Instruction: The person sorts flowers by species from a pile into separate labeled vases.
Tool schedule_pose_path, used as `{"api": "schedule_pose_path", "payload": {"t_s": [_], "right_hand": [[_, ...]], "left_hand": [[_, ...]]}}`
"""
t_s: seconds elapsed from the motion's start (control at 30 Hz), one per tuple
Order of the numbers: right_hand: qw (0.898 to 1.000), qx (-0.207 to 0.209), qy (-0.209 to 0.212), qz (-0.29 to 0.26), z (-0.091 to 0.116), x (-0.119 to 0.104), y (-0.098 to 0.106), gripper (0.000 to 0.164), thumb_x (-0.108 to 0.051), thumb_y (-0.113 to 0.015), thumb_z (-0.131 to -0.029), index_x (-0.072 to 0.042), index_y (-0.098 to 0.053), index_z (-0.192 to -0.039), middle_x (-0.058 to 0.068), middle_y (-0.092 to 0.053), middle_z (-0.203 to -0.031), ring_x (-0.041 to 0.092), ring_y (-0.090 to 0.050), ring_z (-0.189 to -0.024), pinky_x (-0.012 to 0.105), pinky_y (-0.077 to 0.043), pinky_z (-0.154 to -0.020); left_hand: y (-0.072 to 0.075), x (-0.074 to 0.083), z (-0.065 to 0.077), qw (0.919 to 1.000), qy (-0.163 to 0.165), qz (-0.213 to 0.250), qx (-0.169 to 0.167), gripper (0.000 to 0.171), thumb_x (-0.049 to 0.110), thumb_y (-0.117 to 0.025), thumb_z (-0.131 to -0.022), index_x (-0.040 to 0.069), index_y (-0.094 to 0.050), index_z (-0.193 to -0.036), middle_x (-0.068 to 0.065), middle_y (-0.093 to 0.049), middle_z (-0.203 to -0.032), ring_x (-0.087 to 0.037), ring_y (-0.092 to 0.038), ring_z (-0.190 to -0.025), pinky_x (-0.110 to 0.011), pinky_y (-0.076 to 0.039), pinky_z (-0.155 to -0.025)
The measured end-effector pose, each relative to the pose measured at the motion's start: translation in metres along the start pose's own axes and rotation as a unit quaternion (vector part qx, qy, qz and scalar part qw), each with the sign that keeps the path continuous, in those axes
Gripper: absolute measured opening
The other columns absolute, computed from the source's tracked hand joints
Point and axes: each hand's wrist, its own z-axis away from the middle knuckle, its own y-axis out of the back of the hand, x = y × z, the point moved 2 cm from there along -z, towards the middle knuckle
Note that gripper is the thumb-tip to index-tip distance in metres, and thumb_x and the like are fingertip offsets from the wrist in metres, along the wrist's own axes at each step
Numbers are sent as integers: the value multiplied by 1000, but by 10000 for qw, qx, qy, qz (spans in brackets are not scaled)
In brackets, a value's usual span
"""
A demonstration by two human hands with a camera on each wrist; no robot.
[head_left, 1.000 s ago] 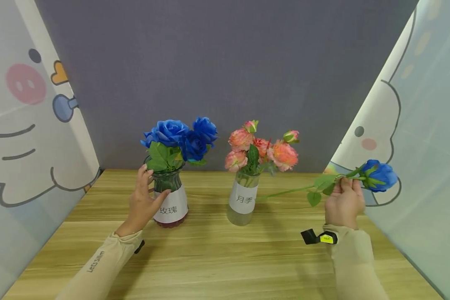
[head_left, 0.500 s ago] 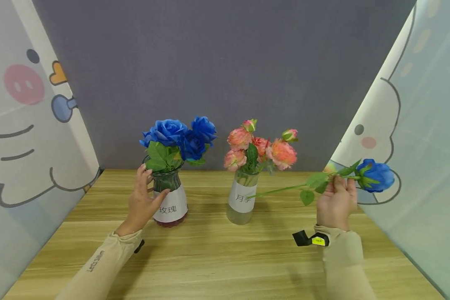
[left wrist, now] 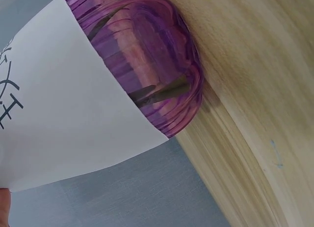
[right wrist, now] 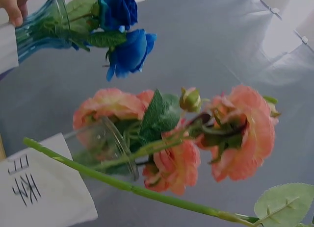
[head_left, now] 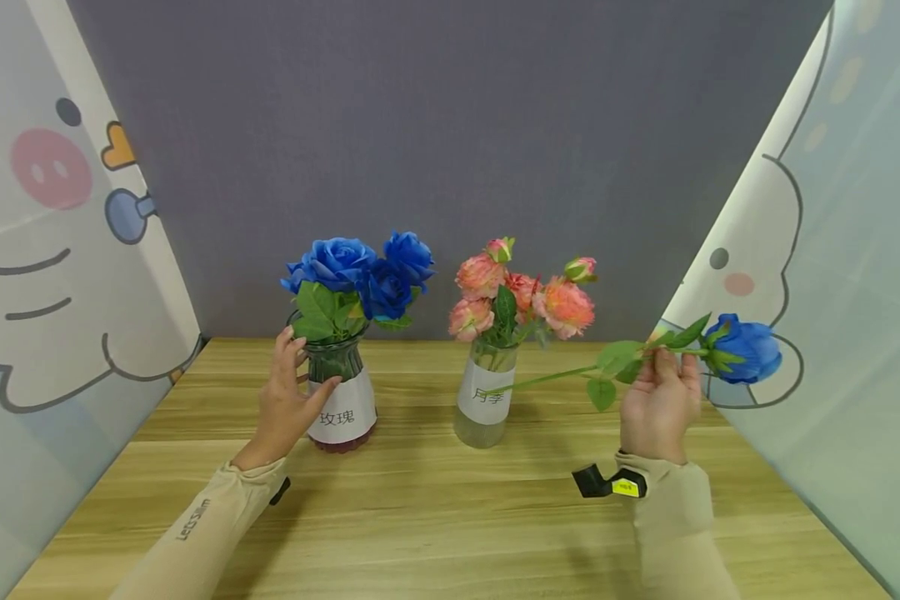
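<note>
A glass vase with a paper label (head_left: 342,417) and a purple-pink base (left wrist: 147,55) holds several blue roses (head_left: 341,265). My left hand (head_left: 287,404) grips its neck from the left, thumb toward the front; some fingers are partly hidden. At the right, my right hand (head_left: 662,408) pinches the leafy stem of a single blue rose (head_left: 746,350) just below the bloom. The rose lies nearly level, its bare stem end (right wrist: 73,164) pointing left in front of a clear vase (head_left: 480,433). That labelled vase holds several pink-orange flowers (head_left: 565,307).
Both vases stand on a wood-grain table (head_left: 420,525). A grey panel (head_left: 450,125) rises behind them. Walls with cartoon drawings flank the table, the left wall (head_left: 37,283) and the right wall (head_left: 855,333).
My right hand has moved left with the blue rose, and the stem end now crosses in front of the clear vase's label. My left hand stays at the other vase.
</note>
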Motion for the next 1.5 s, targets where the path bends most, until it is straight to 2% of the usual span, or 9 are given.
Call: {"api": "schedule_pose_path", "payload": {"t_s": [0.2, 0.5, 0.67, 0.93, 1.23, 1.5], "right_hand": [[9999, -118, -11, -62, 12, 9, -3, 45, 17, -41, -93, -3, -32, -133, 12, -44, -94, 21, -52, -74, 26, -51, -66], [9987, -485, 136, -16, 30, 33, -9, 19, 18, -41, -92, 4, -40, -104, 14, -47, -83, 22, -55, -66, 25, -52, -57], [9981, -606, 103, 93, 43, 45, -12, 18, 18, -42, -92, 5, -44, -104, 13, -50, -81, 21, -57, -67, 24, -53, -58], [9971, -733, 150, 158, 65, 63, -23, 21, 19, -44, -91, 4, -41, -105, 13, -49, -81, 20, -60, -67, 22, -54, -60], [9923, -1198, -102, 304, 91, 86, -37, 17, 19, -42, -92, 4, -44, -100, 11, -51, -80, 18, -62, -68, 21, -54, -62], [9850, -1610, -59, 621, 110, 101, -54, 20, 20, -44, -91, 2, -47, -98, 9, -53, -80, 15, -63, -69, 22, -55, -68]], "left_hand": [[-1, 0, -1, 10000, -10, 26, 14, 71, 51, -51, -92, -4, -35, -133, -31, -31, -144, -53, -58, -99, -51, -54, -59], [1, 2, -2, 10000, -38, 66, 48, 71, 51, -50, -92, -4, -35, -133, -30, -32, -144, -52, -59, -98, -51, -54, -58], [1, 3, -2, 9999, -32, 73, 64, 70, 51, -53, -91, -2, -36, -134, -28, -33, -145, -51, -60, -96, -50, -54, -58], [0, 3, -2, 10000, -12, 58, -6, 70, 52, -48, -92, -3, -35, -133, -29, -32, -144, -52, -60, -97, -50, -54, -58], [0, 2, -2, 10000, 0, 72, -29, 69, 50, -49, -93, -4, -35, -133, -29, -31, -145, -53, -59, -98, -51, -54, -58], [0, 0, -1, 10000, -20, 7, -20, 70, 51, -49, -92, -4, -34, -134, -31, -30, -145, -52, -58, -100, -51, -54, -59]]}}
